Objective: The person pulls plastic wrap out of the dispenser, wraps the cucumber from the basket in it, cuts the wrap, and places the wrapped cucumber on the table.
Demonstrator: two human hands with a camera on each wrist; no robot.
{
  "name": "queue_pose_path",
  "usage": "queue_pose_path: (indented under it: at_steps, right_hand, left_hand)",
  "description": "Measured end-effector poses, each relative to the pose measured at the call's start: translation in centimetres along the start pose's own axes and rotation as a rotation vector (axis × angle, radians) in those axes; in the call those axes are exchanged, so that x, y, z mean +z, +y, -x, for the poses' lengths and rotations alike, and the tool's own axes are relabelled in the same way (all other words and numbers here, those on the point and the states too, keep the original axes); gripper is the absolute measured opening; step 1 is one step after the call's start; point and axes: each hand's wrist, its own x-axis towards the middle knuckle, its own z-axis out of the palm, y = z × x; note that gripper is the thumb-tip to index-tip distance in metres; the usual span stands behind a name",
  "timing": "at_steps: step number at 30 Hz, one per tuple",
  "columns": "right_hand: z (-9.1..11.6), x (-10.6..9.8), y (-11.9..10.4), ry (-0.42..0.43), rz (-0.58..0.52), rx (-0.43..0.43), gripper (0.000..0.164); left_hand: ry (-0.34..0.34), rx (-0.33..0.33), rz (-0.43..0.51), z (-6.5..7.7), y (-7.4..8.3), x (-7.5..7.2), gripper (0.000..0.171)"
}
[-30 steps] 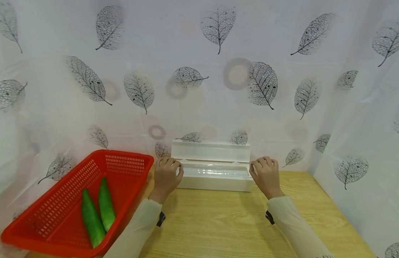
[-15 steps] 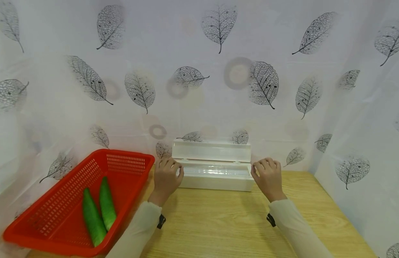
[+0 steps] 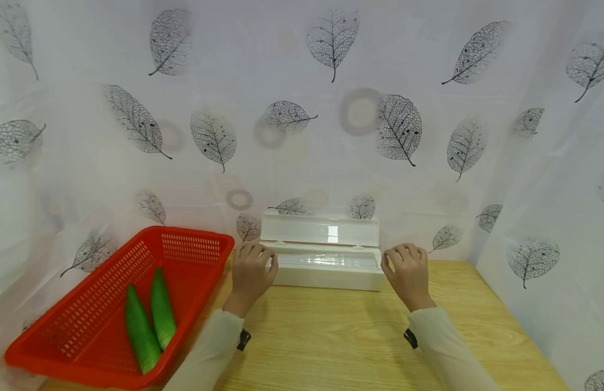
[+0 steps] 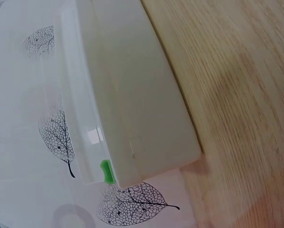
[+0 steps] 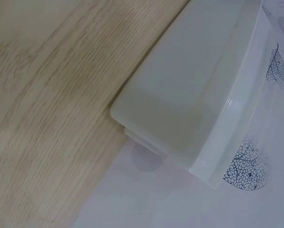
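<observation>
A smooth, off-white box (image 5: 180, 90) is slanting through the upper middle of the right wrist view, running out past the top edge, with a rounded corner pointing down and left. It is resting on a pale wood-grain worktop (image 5: 52, 95) that is filling the left side. A whitish sheet (image 5: 180, 209) is covering the lower and right parts, and dark, lacy leaf prints (image 5: 249, 173) are showing on it beside the box.

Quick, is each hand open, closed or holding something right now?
Left hand: fingers curled; whether it holds anything can't be told.
Right hand: also curled; whether it holds anything can't be told.
</observation>
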Motion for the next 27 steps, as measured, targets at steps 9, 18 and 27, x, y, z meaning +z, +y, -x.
queue_pose_path:
  at_steps: [9,18,27]
  right_hand:
    - [0.3,-0.2,-0.1,0.036,0.003,-0.022,0.022]
    - [0.44,-0.39,-0.23,0.063,-0.011,-0.014,0.019]
    - [0.3,-0.75,-0.45,0.092,-0.023,-0.01,0.021]
  left_hand:
    - [0.008,-0.009,0.014,0.13,0.23,-0.24,0.009]
    - [0.034,0.007,0.007,0.27,0.27,-0.51,0.009]
    - [0.055,0.023,-0.007,0.48,0.27,-0.56,0.01]
